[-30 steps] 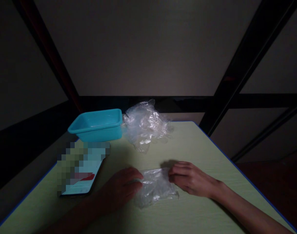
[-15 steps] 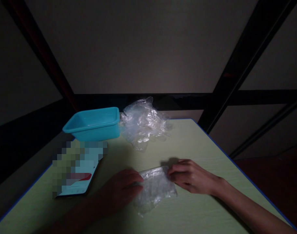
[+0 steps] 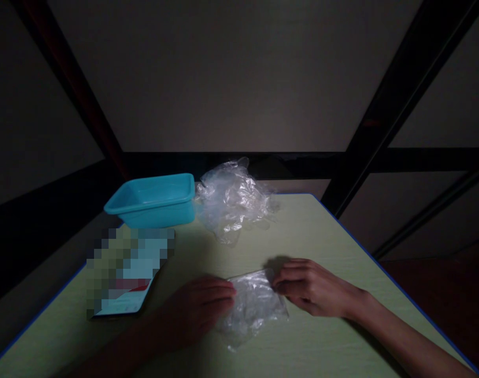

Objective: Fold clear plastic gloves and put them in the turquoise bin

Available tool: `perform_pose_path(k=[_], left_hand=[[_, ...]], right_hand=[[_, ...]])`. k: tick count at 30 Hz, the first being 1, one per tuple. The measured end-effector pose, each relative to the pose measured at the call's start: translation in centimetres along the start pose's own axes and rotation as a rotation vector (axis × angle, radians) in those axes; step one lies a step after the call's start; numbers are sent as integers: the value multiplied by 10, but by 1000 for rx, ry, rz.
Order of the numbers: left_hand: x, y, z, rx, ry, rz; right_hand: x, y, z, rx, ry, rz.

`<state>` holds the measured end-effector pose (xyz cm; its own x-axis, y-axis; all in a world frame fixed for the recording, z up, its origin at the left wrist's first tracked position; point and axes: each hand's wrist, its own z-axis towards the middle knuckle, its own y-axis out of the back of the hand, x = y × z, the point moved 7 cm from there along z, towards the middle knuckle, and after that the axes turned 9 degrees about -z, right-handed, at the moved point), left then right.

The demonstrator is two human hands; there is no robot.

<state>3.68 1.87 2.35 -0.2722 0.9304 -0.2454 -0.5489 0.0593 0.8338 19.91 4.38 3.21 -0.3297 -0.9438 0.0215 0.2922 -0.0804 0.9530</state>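
Observation:
A thin clear plastic glove (image 3: 254, 307) lies flat on the pale green table (image 3: 321, 236) near its front. My left hand (image 3: 198, 307) rests palm down on the glove's left edge, fingers pressing it. My right hand (image 3: 310, 287) pinches the glove's upper right corner with curled fingers. Both hands touch the same piece of plastic, one on each side.
A crumpled heap of clear plastic gloves (image 3: 231, 202) sits at the table's far edge. Left of the heap stands a turquoise plastic tub (image 3: 152, 200). A phone (image 3: 125, 286) with a blurred-out screen lies at the left. Dark metal frame bars (image 3: 389, 110) rise behind the table.
The glove has been flattened and shifted slightly; my left hand has slid a little right over its edge. My right hand stays at the upper right corner.

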Motion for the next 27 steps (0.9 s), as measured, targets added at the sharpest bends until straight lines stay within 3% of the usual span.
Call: perform_pose_path(k=[7, 11, 18, 22, 27], left_hand=[[2, -1, -1, 9, 37, 2], [-2, 2, 1, -21, 14, 31], [-5, 2, 3, -8, -14, 83], [-3, 4, 1, 43, -30, 83], [2, 16, -7, 60, 1, -18]], right_hand=[[4, 12, 3, -145, -149, -20], [13, -1, 14, 22, -311, -31], [19, -31, 5, 321, -309, 87], [14, -39, -3, 393, -350, 151], [13, -38, -2, 364, -343, 184]])
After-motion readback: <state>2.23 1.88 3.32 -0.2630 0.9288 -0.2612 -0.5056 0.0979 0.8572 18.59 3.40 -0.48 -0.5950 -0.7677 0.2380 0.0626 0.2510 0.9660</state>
